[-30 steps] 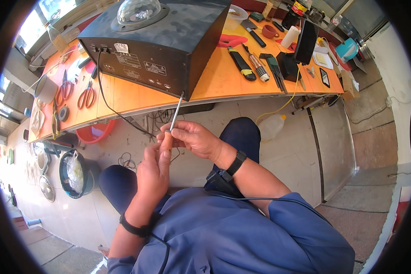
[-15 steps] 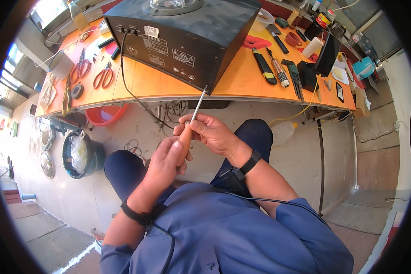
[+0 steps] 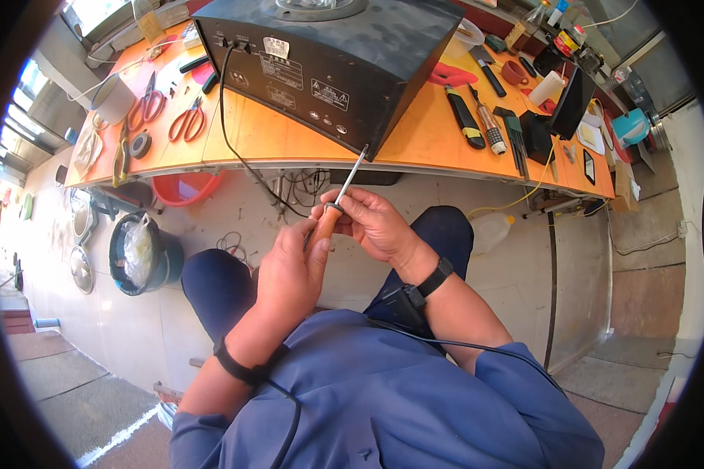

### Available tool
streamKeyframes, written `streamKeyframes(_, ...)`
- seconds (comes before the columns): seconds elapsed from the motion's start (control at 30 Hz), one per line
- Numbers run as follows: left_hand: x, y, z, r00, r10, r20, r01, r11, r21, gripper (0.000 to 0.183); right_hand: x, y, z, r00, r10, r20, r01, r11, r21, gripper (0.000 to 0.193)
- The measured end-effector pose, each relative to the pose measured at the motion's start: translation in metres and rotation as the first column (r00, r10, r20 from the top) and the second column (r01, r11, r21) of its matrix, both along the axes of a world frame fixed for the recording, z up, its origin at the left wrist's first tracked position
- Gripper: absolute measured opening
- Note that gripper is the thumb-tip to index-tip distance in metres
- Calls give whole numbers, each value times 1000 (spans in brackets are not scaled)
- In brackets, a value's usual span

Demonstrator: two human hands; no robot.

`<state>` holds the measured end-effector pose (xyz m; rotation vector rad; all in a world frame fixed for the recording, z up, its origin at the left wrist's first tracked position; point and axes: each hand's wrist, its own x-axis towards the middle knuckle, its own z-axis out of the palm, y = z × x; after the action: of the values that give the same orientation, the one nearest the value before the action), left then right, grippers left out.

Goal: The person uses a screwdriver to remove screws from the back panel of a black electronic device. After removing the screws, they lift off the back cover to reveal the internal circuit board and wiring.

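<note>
A screwdriver (image 3: 328, 222) with an orange-brown handle and a slim metal shaft slants up and away from me. Its tip meets the lower right corner of the back panel of a black boxy appliance (image 3: 293, 95). My left hand (image 3: 288, 272) is closed round the handle's lower part. Farther up, my right hand (image 3: 378, 225) pinches the screwdriver where handle and shaft meet; some of its fingers are hidden behind. The appliance stands tilted in view on the orange tabletop (image 3: 168, 156), near its front edge, with a black power cord (image 3: 224, 117) hanging from its back.
Left of the appliance lie red-handled scissors (image 3: 186, 123), pliers (image 3: 121, 159) and black tape (image 3: 140, 144). A utility knife (image 3: 465, 117), files (image 3: 513, 141) and a black stand (image 3: 571, 102) are at right. Below are a red basin (image 3: 186, 187) and a bucket (image 3: 160, 266).
My left hand has turned on the screwdriver handle, its thumb now lying along the near side. The right hand keeps its pinch and the tip stays at the panel corner. The whole view has shifted slightly.
</note>
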<state>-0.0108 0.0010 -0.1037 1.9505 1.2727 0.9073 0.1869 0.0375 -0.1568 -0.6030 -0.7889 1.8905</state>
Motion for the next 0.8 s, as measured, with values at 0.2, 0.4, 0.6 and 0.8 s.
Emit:
streamKeyframes(0.2,-7,11,6,710,337,619,360,581,-730,37,3,-3,1,994,62,-92,-62,998,0,34)
streamKeyframes(0.4,-7,3,-10,992,-35,-123,57,981,184,43,-1,-4,-2,999,11,-30,-11,1000,8,36)
streamKeyframes(0.6,-12,3,-3,761,209,614,381,622,-684,36,1,0,-2,996,61,-61,-58,997,49,36)
streamKeyframes(0.8,-8,0,2,933,51,356,158,831,-534,38,-2,1,1,1000,26,7,-26,999,40,35)
